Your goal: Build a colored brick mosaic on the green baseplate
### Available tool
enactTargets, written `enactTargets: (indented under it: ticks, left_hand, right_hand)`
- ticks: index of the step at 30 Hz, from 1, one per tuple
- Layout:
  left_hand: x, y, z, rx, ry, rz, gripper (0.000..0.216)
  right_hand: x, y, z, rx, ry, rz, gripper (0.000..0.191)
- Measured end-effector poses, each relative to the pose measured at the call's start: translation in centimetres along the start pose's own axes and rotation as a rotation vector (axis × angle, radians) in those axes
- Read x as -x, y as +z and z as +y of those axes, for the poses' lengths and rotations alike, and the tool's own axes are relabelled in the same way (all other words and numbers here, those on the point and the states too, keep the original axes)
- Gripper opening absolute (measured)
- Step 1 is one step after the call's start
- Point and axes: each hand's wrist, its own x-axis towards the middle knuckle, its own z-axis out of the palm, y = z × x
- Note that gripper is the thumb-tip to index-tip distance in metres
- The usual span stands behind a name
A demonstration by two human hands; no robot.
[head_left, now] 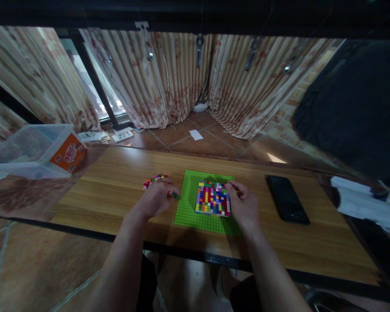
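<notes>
A bright green studded baseplate [185, 212] lies on the wooden table. On it sits a square block of small multicoloured toy bricks [212, 199], built in rows. My right hand [245, 206] is at the block's upper right edge, thumb and forefinger pinched together; whatever is between them is too small to see. My left hand [157, 197] rests left of the baseplate with its fingers curled down over loose bricks [147, 183]. A few green and pink bricks [173, 194] show by its fingertips, and I cannot tell whether they are gripped or lying on the table.
To the right lies a black phone [287, 199], with white papers [360, 203] beyond it. A clear plastic bin [29, 149] with an orange label stands at the left end. Patterned curtains [178, 82] hang behind the table, and a dark form fills the upper right.
</notes>
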Motion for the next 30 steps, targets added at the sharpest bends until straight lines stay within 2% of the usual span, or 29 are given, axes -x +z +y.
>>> enactTargets:
  ticks: [7,12,17,21,25,30]
  left_hand:
    - [-0.4,0.6,0.1,-0.064,0.004,0.021,0.020]
    - [-0.8,0.6,0.3,0.075,0.031,0.079,0.014]
    - [-1.4,0.7,3.1,0.246,0.092,0.204,0.016]
    - [-1.9,1.6,6.2,0.296,0.159,0.233,0.018]
    - [-2.7,3.0,8.1,0.206,0.204,0.207,0.018]
    - [-4.0,4.3,8.9,0.061,0.176,0.248,0.016]
  right_hand:
    - [0.1,0.0,-0.1,0.039,0.009,-0.017,0.046]
    - [0.1,-0.1,-0.3,0.015,0.004,-0.014,0.046]
    - [-0.1,0.0,-0.2,-0.009,-0.004,-0.002,0.045]
    - [-0.1,0.1,-0.1,-0.022,-0.003,-0.005,0.043]
    - [0.1,0.1,-0.3,-0.015,-0.033,0.002,0.041]
    - [0.2,0.1,-0.5,0.004,-0.035,-0.001,0.043]
